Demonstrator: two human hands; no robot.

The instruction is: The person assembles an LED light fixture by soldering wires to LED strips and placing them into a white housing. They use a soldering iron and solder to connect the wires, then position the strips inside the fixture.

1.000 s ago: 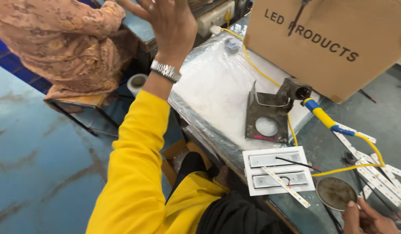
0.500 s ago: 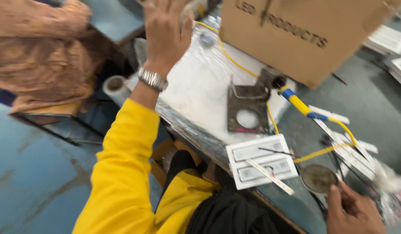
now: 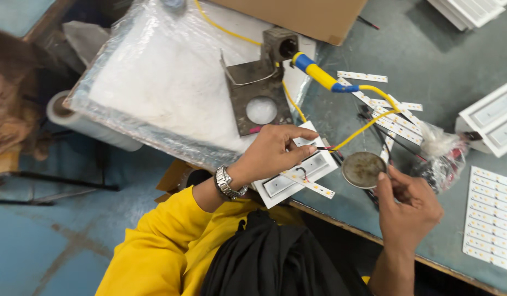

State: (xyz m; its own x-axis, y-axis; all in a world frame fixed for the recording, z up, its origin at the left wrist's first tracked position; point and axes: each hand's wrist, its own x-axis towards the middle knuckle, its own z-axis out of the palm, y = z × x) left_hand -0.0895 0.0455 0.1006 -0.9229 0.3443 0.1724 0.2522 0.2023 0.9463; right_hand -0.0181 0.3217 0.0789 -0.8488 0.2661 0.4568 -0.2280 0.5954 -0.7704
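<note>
**Thin wire pinched over the white fixture**

While the left hand (image 3: 272,153) pinches a thin red-and-black wire (image 3: 326,148) over the white rectangular plastic light housing (image 3: 294,172) at the bench edge, the right hand (image 3: 409,205) grips the round tarnished metal tin (image 3: 363,169) just beside it. A yellow-handled soldering iron (image 3: 319,74) rests on its grey metal stand (image 3: 256,96) nearby; its yellow cable (image 3: 368,125) crosses the loose LED strips (image 3: 388,107), so a tug would likely snag and scatter them.

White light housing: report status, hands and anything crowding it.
Left hand on white light housing, fingers pinching thin wire. Right hand beside round tin. Loose strip across housing; yellow cable close by.
</note>
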